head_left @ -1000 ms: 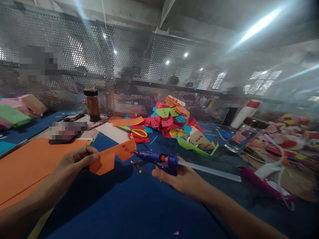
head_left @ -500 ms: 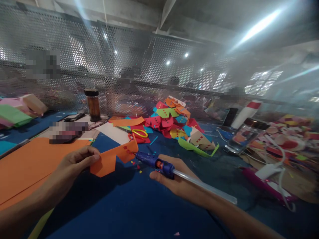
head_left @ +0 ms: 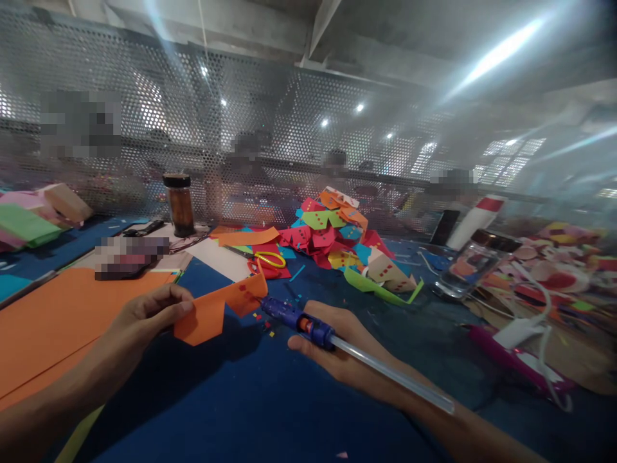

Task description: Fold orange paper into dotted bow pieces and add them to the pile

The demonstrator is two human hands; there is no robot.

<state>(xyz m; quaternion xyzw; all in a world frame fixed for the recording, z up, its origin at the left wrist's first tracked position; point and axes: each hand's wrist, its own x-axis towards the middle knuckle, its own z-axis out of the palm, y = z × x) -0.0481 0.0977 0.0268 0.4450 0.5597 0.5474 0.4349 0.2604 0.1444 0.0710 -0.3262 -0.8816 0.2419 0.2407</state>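
Clearly, the meeting point of tool and paper matters most: the nozzle of the blue glue gun sits at the free right end of the notched orange paper, though whether it touches cannot be told. That end bears small red dots and lies to the left of the right hand, with the gun's barrel spanning the gap. The paper's long axis climbs from the left hand up and rightward; the gun's slopes down from its nozzle toward the right forearm, so the 2 lines meet in a wide, peaked angle. The paper is held above the tabletop.

The left hand has its thumb and fingers pinched together on the paper's left end. The right hand is curled around the gun's handle, thumb on the near side; the trigger is hidden. A clear glue stick juts from the gun's back, over the right forearm.

Tiny paper scraps lie below the nozzle. Beyond it are scissors with yellow and red handles, then a heap of coloured paper pieces. Large orange sheets lie beside the left forearm.
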